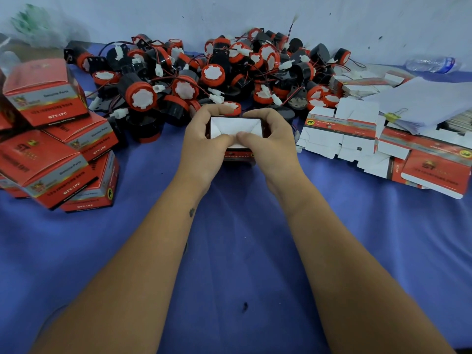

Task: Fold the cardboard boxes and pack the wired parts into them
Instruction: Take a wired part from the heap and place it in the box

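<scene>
Both hands (204,139) (265,141) pinching small cardboard box (236,126), white angular flaps

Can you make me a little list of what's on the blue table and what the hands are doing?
surface: blue cloth
left hand: grips box
right hand: grips box
box: white flaps being pressed in
behind: pile of wired parts
left side: folded boxes
right side: flat boxes, paper stack
</scene>
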The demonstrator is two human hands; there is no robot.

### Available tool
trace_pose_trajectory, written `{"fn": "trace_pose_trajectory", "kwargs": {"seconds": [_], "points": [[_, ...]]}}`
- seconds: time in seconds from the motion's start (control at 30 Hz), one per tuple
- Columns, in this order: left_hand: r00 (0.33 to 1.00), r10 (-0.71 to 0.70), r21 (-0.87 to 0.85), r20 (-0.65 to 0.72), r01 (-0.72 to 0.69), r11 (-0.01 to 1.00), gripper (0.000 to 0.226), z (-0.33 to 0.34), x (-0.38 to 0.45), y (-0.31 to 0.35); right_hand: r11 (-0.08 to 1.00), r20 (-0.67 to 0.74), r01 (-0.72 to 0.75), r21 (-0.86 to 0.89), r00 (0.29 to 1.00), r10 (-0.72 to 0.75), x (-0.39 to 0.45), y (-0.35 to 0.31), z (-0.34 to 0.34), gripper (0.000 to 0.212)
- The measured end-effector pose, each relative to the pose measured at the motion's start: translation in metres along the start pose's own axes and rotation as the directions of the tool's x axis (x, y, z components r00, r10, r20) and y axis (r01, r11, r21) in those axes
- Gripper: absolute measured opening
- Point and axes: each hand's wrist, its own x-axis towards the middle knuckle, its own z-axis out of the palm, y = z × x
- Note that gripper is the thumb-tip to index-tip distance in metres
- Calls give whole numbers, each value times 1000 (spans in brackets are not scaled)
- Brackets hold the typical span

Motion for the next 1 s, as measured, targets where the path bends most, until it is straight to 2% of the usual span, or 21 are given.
{"fn": "trace_pose_trajectory", "kwargs": {"seconds": [0.1, 0.2, 0.23, 0.3, 0.4, 0.47, 0.57, 0.63, 0.7, 0.73, 0.8, 0.87, 1.0], "points": [[997, 70, 91, -30, -67, 994, 43, -1, 0, 2, 996, -34, 78, -50, 996, -80, -1, 2, 3, 25], [975, 221, 234, -33, -208, 950, 27, -1, -3, 9, 979, -74, 117, -166, 989, -130, -4, 5, 7, 9], [962, 272, 276, -16, -257, 926, 20, -1, -4, 9, 992, -73, 61, -110, 995, -69, -5, 6, 8, 17], [940, 339, 321, 24, -329, 888, 14, -2, -6, 9, 987, -39, -153, 55, 987, 155, -2, 6, 6, 31], [927, 371, 248, 59, -374, 894, 23, -1, -9, 9, 914, 28, -392, 104, 920, 392, 3, 2, -2, 28], [903, 423, 218, 81, -430, 876, 26, -1, -10, 9, 870, 124, -477, 123, 877, 463, 5, 0, -9, 24], [856, 509, 320, 88, -508, 800, 30, -1, -9, 9, 804, 276, -531, 266, 842, 464, 7, -3, -20, 22], [873, 484, 431, 58, -459, 777, 33, -1, -7, 5, 809, 291, -462, 364, 881, 373, 8, -2, -23, 19], [952, 303, 475, -34, -251, 844, 42, -2, -3, 2, 887, 196, -276, 370, 957, 216, 9, -1, -23, 9], [985, 161, 425, -66, -118, 897, 49, -4, -1, 0, 937, 120, -143, 318, 987, 110, 9, -1, -22, 13], [996, -83, 254, -39, 90, 963, 50, -10, 4, -5, 993, 17, 107, 52, 994, -108, 9, 2, -22, 27], [991, -131, 264, -22, 132, 955, 46, -16, 7, -7, 960, 35, 227, -164, 974, -224, 8, 6, -19, 32], [999, -53, 583, -2, 45, 811, 65, -33, 17, -12, 866, 148, 331, -374, 944, -296, 4, 17, -11, 24]]}}
